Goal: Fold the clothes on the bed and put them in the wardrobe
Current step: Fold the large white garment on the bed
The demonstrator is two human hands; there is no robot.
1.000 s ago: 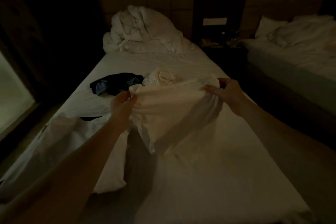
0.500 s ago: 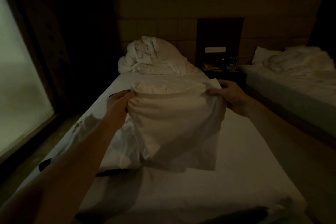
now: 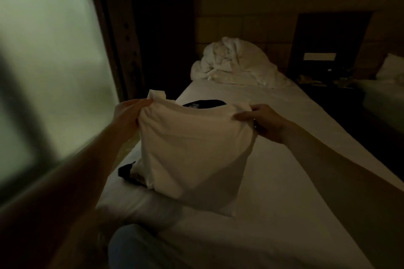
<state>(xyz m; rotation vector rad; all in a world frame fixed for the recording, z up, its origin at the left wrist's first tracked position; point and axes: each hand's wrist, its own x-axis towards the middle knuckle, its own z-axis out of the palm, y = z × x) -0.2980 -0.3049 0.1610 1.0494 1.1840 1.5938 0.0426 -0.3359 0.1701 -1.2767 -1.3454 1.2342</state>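
Dim room, and both arms are out in front over the bed (image 3: 273, 181). The left hand (image 3: 129, 113) pinches the upper left corner of a pale garment (image 3: 192, 148), fingers curled into the cloth, while the right hand (image 3: 262, 120) grips the upper right corner, thumb over the top edge. The hands sit well apart, and the garment hangs between them, its lower edge down near the sheet; whether it touches the sheet is hard to tell. Just above the garment's top edge peeks a dark piece of clothing (image 3: 204, 103) lying on the mattress, and another dark scrap (image 3: 125, 170) shows beside its lower left. Up at the head of the bed sits a crumpled white duvet (image 3: 234, 65). A bright frosted window (image 3: 48, 61) fills the left side, blurred. A second bed (image 3: 384, 94) edges in at far right.
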